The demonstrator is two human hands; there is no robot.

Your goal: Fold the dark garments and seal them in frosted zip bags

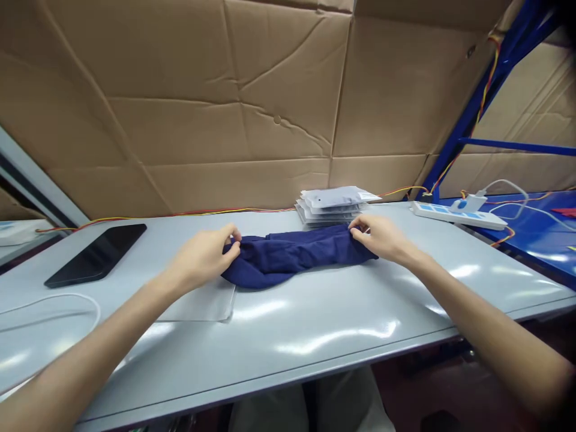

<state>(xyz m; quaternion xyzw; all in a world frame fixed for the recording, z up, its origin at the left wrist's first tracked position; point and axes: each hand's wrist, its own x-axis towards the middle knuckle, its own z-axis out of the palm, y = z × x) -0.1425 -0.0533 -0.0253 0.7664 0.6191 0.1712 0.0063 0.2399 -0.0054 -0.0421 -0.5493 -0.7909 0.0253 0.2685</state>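
Note:
A dark navy piece of folded cloth [297,255] stretches sideways across the table, creased along its length. At its left end, my left hand [204,255] pinches the fabric between thumb and fingers. My right hand [378,237] grips the cloth's upper edge at the other end, fingers closed. What kind of garment or fabric article it is, I cannot make out. A flat clear plastic bag or sheet [198,305] lies partly under my left hand and the cloth's left end. Just behind the cloth sits a stack of packed clear plastic bags [333,201].
A black tablet [96,255] lies at the left of the grey table [315,360], near a white cable [58,295]. To the right is a white power strip [459,215] with a plug in it. Cardboard [202,108] and a blue metal frame [468,114] stand behind.

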